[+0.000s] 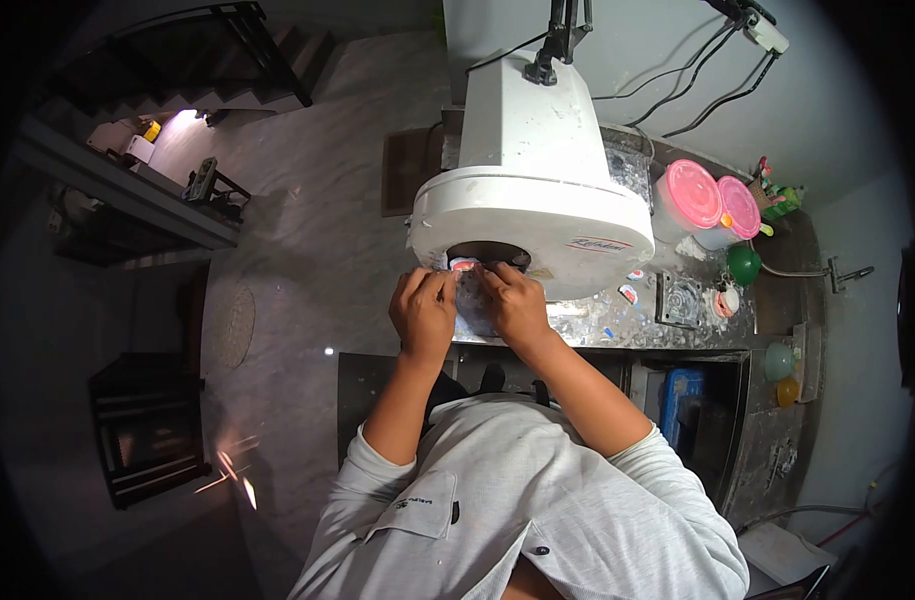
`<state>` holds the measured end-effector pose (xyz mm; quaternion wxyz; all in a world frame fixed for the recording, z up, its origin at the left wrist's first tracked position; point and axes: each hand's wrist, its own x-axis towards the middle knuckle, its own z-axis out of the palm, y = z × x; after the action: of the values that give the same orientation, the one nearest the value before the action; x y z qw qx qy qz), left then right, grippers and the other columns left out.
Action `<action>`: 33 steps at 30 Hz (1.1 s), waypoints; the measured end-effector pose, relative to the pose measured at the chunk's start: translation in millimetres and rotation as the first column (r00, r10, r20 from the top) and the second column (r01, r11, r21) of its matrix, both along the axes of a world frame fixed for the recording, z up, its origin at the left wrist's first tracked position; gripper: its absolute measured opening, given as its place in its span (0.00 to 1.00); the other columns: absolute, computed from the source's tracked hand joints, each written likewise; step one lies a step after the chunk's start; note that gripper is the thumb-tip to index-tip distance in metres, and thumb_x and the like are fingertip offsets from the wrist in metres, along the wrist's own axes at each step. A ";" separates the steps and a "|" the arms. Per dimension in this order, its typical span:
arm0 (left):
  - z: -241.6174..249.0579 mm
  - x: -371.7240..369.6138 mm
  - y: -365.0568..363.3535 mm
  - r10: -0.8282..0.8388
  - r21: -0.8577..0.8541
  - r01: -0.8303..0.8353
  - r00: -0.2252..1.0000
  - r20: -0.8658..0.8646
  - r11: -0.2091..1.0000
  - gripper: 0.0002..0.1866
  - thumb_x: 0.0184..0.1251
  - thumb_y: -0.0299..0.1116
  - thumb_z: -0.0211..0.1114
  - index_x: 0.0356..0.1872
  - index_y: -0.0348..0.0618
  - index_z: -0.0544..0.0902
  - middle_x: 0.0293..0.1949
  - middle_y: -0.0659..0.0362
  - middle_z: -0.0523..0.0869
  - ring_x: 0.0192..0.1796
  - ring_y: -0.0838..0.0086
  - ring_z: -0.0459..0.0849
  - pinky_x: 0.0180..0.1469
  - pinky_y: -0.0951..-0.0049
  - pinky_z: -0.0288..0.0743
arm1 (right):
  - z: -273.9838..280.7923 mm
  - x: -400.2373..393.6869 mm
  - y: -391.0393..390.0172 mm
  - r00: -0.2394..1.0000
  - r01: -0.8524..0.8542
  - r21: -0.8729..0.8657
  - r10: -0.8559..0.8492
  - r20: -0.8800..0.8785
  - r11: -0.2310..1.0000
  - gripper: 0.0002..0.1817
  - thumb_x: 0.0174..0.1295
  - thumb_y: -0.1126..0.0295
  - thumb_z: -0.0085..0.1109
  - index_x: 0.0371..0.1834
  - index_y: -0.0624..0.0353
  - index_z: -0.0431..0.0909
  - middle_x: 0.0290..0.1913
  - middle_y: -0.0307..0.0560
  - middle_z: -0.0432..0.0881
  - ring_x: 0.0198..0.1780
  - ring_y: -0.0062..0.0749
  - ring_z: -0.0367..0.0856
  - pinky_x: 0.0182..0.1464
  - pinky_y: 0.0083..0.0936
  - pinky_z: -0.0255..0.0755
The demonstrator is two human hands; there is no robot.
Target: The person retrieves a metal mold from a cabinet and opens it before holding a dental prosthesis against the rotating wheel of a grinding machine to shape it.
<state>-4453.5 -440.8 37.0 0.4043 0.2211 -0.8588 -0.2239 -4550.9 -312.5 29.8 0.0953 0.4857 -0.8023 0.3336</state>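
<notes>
Between both hands is a small dental model point(464, 266), pinkish red with white edges, at the dark round opening of a white machine point(538, 205). My left hand point(424, 310) pinches the model's left side with closed fingers. On its right side, my right hand point(515, 300) closes its fingertips on the same piece. My fingers hide part of the model. Below the opening, a pale, dusty surface point(474, 308) shows between my hands. Similar small red and white pieces point(629, 294) lie on the bench to the right.
The dusty bench point(588, 325) carries a square metal device point(680, 300), tubs with pink lids point(695, 195) and a green ball-like item point(744, 264). A tap point(846, 276) stands far right. Under the bench is a blue container point(683, 405). Black cables point(698, 75) hang on the wall.
</notes>
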 end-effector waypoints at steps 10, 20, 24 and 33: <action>3.0 -0.9 1.8 0.063 -0.062 -0.059 0.996 0.059 0.996 0.14 0.59 0.35 0.78 0.24 0.44 0.80 0.28 0.58 0.81 0.32 0.57 0.81 0.37 0.57 0.69 | -2.0 1.3 -2.5 0.999 0.026 0.008 -0.026 -0.023 1.000 0.17 0.56 0.76 0.60 0.50 0.64 0.85 0.48 0.54 0.85 0.43 0.47 0.87 0.41 0.39 0.83; -4.5 -1.7 -3.3 0.135 -0.023 -0.133 0.985 0.103 0.991 0.22 0.58 0.42 0.81 0.22 0.45 0.75 0.25 0.58 0.77 0.30 0.55 0.79 0.36 0.56 0.65 | -3.2 1.2 -4.9 0.998 0.055 -0.021 -0.056 -0.017 0.998 0.17 0.56 0.77 0.62 0.50 0.64 0.86 0.42 0.52 0.86 0.41 0.47 0.87 0.40 0.39 0.82; -5.7 -1.8 -4.5 0.143 -0.029 -0.140 0.982 0.121 0.990 0.22 0.58 0.43 0.81 0.21 0.45 0.74 0.25 0.58 0.77 0.30 0.55 0.79 0.35 0.56 0.65 | -3.1 1.1 -6.3 0.997 0.063 -0.042 -0.064 -0.030 0.997 0.17 0.54 0.77 0.62 0.49 0.64 0.86 0.42 0.52 0.86 0.40 0.47 0.87 0.40 0.39 0.82; -2.8 -5.4 -4.9 0.175 -0.011 -0.175 0.978 0.112 0.985 0.24 0.56 0.44 0.82 0.19 0.42 0.74 0.23 0.55 0.78 0.28 0.51 0.78 0.34 0.54 0.67 | -6.5 -0.9 -8.6 0.997 0.070 -0.108 -0.072 -0.016 0.992 0.13 0.57 0.76 0.67 0.46 0.64 0.86 0.38 0.52 0.84 0.39 0.47 0.86 0.38 0.41 0.81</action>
<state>-4459.0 -445.8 34.2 0.3735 0.3077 -0.8576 -0.1743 -4551.8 -321.1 23.3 0.1411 0.4543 -0.7991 0.3676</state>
